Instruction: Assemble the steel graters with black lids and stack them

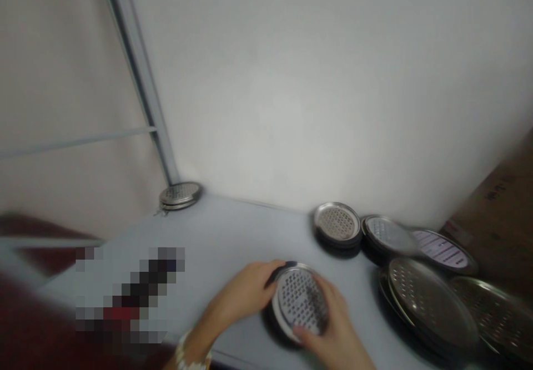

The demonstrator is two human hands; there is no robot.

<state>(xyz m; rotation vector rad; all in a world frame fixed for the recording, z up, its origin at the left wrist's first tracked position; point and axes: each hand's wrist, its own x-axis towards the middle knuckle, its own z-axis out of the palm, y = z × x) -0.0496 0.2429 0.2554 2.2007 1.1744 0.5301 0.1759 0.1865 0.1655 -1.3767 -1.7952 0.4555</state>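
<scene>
Left hand (239,298) and right hand (328,325) hold perforated metal plate (297,303) on tabletop (208,231).
Left fingers (275,270) pinch rim at 11 o'clock; right fingers (322,295) spread around 4 o'clock edge; more plates (431,303) lie at 2 o'clock.

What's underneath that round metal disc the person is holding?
A dark rim shows below the edge of the perforated steel disc, above the pale grey tabletop. It may be a second disc or shadow; I cannot tell. The disc covers everything else beneath it.

Soft light fills the white wall (291,81), dark shadows lie under the steel plates (337,221), edges blur
</scene>
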